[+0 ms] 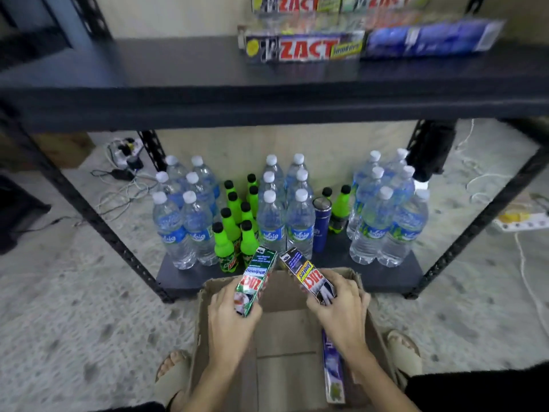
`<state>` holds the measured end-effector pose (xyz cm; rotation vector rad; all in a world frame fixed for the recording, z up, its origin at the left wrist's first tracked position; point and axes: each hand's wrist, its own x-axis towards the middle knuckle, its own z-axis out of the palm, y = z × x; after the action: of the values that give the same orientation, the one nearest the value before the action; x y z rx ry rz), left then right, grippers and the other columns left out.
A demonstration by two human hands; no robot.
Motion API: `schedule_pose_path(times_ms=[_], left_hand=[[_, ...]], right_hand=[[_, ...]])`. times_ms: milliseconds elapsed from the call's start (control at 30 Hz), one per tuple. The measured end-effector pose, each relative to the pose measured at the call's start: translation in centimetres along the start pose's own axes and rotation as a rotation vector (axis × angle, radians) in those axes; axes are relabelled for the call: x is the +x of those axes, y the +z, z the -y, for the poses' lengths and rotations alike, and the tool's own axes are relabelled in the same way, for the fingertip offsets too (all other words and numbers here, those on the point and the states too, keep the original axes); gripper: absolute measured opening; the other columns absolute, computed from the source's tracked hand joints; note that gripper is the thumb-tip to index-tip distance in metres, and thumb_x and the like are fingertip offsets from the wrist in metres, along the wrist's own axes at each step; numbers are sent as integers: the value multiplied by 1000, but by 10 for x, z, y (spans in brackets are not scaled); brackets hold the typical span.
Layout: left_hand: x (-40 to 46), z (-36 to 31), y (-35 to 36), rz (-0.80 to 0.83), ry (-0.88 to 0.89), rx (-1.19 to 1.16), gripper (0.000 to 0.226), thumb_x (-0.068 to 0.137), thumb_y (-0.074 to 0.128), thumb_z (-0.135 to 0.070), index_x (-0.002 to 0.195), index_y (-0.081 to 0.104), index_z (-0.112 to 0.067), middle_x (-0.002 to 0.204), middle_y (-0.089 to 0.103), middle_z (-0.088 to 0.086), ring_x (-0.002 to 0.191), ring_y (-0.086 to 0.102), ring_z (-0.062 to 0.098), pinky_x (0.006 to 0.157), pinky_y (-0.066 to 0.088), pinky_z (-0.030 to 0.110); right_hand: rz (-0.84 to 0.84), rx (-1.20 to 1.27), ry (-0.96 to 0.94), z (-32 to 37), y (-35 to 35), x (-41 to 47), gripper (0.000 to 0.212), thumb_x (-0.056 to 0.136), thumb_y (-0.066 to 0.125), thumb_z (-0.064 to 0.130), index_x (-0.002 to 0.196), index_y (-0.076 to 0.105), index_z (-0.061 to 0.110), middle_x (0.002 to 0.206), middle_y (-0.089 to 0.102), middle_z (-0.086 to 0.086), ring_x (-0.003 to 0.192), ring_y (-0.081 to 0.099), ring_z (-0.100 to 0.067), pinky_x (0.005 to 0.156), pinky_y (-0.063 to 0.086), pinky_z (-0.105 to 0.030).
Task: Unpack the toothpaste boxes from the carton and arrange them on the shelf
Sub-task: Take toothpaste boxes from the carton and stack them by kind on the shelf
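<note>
My left hand [230, 319] grips a green Zact toothpaste box [255, 278], its far end tilted up and away. My right hand [341, 310] grips a black and yellow Zact Smokers box [306, 272] the same way. Both boxes are held above the open cardboard carton [282, 331] on the floor. One blue toothpaste box [332, 370] lies along the carton's right inner wall. On the dark upper shelf [178, 66] at the back right stand stacked Zact boxes [306, 49] and a blue toothpaste box [430, 37].
The low shelf [184, 278] behind the carton holds several water bottles [190, 221], green soda bottles [234, 227] and a blue flask [322, 224]. Black shelf posts [98, 221] slant on both sides. Cables and a power strip [124, 156] lie on the floor. My sandalled feet [404, 352] flank the carton.
</note>
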<state>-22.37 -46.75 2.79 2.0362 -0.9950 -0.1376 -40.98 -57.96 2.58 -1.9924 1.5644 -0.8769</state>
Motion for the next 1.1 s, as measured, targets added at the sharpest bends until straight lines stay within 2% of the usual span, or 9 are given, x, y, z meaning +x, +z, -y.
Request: schedule_pose_path(times_ms=[133,300,433,500,600,767,867,967,1100], left_hand=[[28,-48,-46,-24,65,-37,65,67,77,-33,129,62,-33,110,69,-9,102,61,17,89,51,40],[50,-120,-107,9,172,-154,59,73,84,-35,128,61,-41,109,62,-13,101,61,7,85,53,35],[62,-180,-150,-25,279,-249,46,77,85,-26,114,62,-41,101,61,-28,96,59,-16,70,45,5],[69,-208,-168,-37,325,-286,45,77,86,-25,111,63,-42,96,62,-35,94,56,-24,68,42,0],[89,-237,-190,-65,373,-278,43,73,87,-35,109,67,-50,96,70,-28,96,63,-10,73,47,7],[141,-288,-220,-30,458,-237,46,72,86,-42,115,70,-42,103,73,-19,98,66,-8,84,55,19],[192,-321,-227,34,525,-173,40,78,83,-40,116,70,-39,102,73,-24,94,66,-12,82,53,12],[260,-343,-217,91,577,-8,42,89,73,-42,129,65,-32,115,72,-16,102,68,1,89,55,26],[355,-359,-184,266,532,116,35,97,64,-34,131,56,-39,125,67,-13,109,65,7,96,54,34]], right_hand=[[-81,-16,-142,40,-73,29,49,66,70,53,113,66,41,97,68,21,101,58,-5,86,28,-34],[-125,50,-339,96,-163,48,48,65,65,59,111,66,44,84,53,37,90,53,-4,84,30,-38],[-167,90,-423,129,-217,64,54,65,61,64,114,68,42,87,58,34,92,55,-4,88,33,-41],[-195,109,-466,144,-243,72,52,67,67,62,115,69,42,88,61,30,93,53,0,90,35,-43],[-237,183,-495,162,-276,91,49,67,81,52,115,71,43,87,60,29,96,53,9,94,41,-50],[-224,219,-544,189,-323,142,44,66,82,56,106,65,63,101,64,25,105,60,-4,97,48,-48],[-195,150,-572,209,-343,185,44,70,83,50,113,72,48,105,68,19,108,58,-7,100,45,-37],[-178,-50,-563,223,-350,247,45,76,77,52,119,69,41,107,70,9,103,59,-10,104,38,-41],[-96,-237,-556,221,-337,334,45,86,67,57,128,62,43,119,62,24,118,54,-11,100,26,-41]])
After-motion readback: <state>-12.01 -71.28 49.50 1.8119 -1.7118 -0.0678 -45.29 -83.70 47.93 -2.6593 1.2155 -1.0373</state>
